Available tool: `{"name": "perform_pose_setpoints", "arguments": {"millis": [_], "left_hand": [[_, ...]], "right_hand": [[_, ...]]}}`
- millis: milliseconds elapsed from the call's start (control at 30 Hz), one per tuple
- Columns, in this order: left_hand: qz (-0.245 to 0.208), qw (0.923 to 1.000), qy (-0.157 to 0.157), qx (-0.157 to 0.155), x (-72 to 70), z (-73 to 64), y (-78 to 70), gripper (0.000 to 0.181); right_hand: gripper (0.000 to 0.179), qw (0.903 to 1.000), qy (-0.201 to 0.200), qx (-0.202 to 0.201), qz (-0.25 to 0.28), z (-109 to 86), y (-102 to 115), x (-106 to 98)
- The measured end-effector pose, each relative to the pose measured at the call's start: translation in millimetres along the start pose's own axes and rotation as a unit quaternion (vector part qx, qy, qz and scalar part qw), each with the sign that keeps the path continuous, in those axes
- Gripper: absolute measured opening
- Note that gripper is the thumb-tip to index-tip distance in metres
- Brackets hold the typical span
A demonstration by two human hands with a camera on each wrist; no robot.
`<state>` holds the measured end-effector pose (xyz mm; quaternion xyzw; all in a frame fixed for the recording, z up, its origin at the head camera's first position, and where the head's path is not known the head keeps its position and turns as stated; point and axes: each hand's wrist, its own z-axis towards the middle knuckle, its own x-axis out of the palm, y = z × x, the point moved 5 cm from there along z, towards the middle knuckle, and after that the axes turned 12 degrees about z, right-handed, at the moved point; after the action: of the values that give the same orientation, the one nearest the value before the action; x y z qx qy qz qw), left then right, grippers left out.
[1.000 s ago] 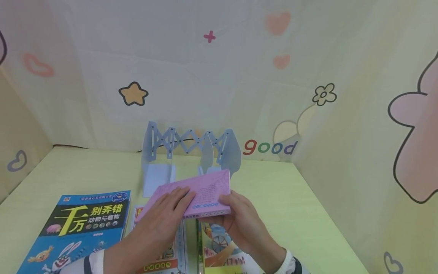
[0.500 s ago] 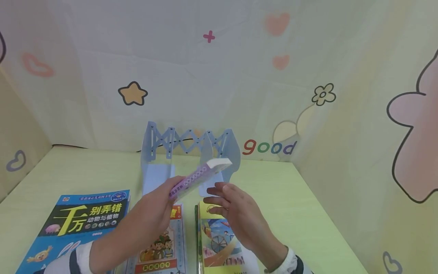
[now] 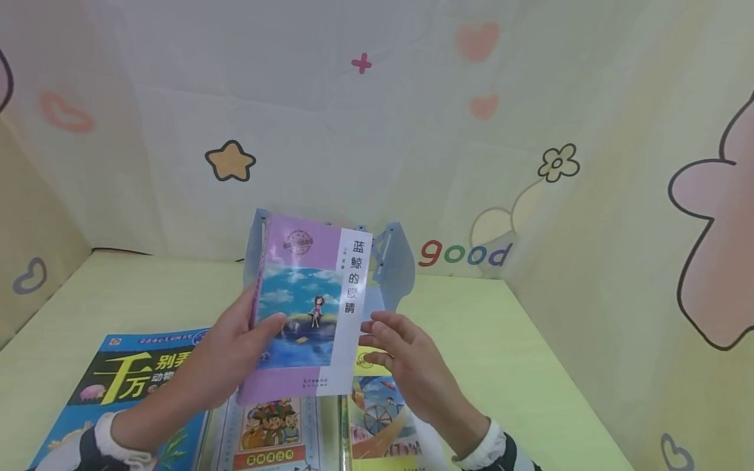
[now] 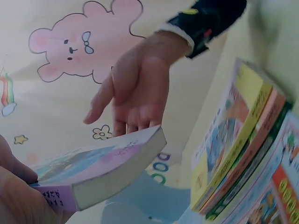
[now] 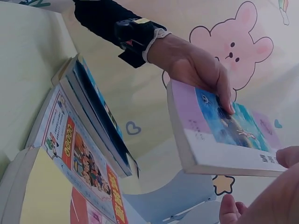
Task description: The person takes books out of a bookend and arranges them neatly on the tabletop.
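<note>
A paperback book [image 3: 306, 327] with a purple, blue and white cover stands tilted up, its front facing me. My left hand [image 3: 226, 350] grips it along the spine side, thumb on the front cover. My right hand [image 3: 415, 369] is beside the book's right edge with fingers loosely extended, holding nothing. In the left wrist view the book [image 4: 117, 163] shows its pale page block, and the right hand [image 4: 142, 88] lies beyond it. The right wrist view shows the left hand [image 5: 201, 70] with its thumb on the cover. Behind the book, an adjustable blue-grey bookend rack [image 3: 397, 261] is partly hidden.
Books lie along the table's front: a large blue one [image 3: 100, 422] at left, a comic-style one [image 3: 271, 425] in the middle, and a yellow-covered one [image 3: 383, 418] atop a stack at right. Patterned cloth [image 3: 377, 131] hangs behind the table [image 3: 501, 340].
The book has turned from its purple back cover, past its spine edge, to its front cover, upright. My right hand has let go of it; the left keeps hold.
</note>
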<state>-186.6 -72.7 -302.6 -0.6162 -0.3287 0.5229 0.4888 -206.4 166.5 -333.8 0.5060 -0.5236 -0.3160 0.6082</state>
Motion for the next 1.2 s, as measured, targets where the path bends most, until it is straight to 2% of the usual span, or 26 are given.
{"name": "perform_pose_setpoints", "arguments": {"millis": [67, 133, 233, 367, 800, 933, 1200], "left_hand": [[-0.053, 0.9976, 0.017, -0.042, 3.3, -0.4, 5.0, 0.064], [-0.099, 0.992, 0.027, -0.073, 7.8, -1.2, 9.1, 0.063], [-0.151, 0.9828, 0.029, -0.102, 14.1, -2.0, 13.9, 0.061], [-0.186, 0.975, 0.032, -0.118, 20.4, -3.7, 18.3, 0.059], [-0.216, 0.9649, 0.023, -0.148, 28.7, -10.0, 29.3, 0.061], [-0.223, 0.9616, 0.019, -0.159, 31.9, -9.5, 35.8, 0.059], [-0.221, 0.9613, 0.018, -0.164, 39.8, -10.7, 42.8, 0.057]], "right_hand": [[0.057, 1.0, 0.007, 0.003, 0.005, 0.8, -1, 1], [0.06, 0.9998, 0.011, 0.008, 0.011, 1.1, -3, 3], [0.065, 0.9995, 0.016, 0.02, 0.019, 1.2, -6, 3], [0.068, 0.9986, 0.024, 0.033, 0.034, 1.1, -9, 5], [0.065, 0.9967, 0.056, 0.045, 0.04, 1.3, -17, 12], [0.067, 0.9963, 0.051, 0.056, 0.041, 1.9, -21, 14], [0.063, 0.9955, 0.048, 0.072, 0.037, 4.4, -27, 20]]}}
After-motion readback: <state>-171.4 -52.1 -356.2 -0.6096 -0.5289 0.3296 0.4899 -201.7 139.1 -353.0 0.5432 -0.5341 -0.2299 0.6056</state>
